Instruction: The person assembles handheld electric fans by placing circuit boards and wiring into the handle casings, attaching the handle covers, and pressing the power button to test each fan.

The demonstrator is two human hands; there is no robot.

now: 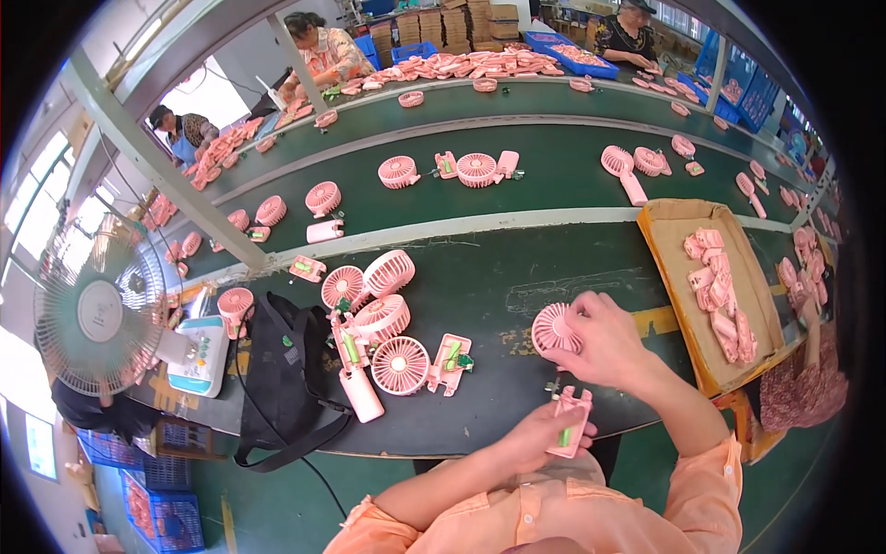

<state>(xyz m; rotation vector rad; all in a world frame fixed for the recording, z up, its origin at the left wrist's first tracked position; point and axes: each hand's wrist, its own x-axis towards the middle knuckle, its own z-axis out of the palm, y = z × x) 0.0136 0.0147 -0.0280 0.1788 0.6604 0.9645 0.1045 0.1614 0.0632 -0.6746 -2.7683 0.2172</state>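
My right hand grips a round pink fan head above the dark table, thumb and fingers at its right rim. Lower down, close to my body, my left hand is closed on an open pink fan handle shell with a green part inside. Small metal or wire bits show between the handle shell and the fan head; how they connect I cannot tell. To the left lies a cluster of fan parts, among them a fan head, a pink handle and a handle shell with a green insert.
A shallow cardboard box holding pink pieces stands at the right. Left of the cluster are a black bag and a desk fan. Beyond a pale rail, a green conveyor belt carries fan parts. Several people work farther off.
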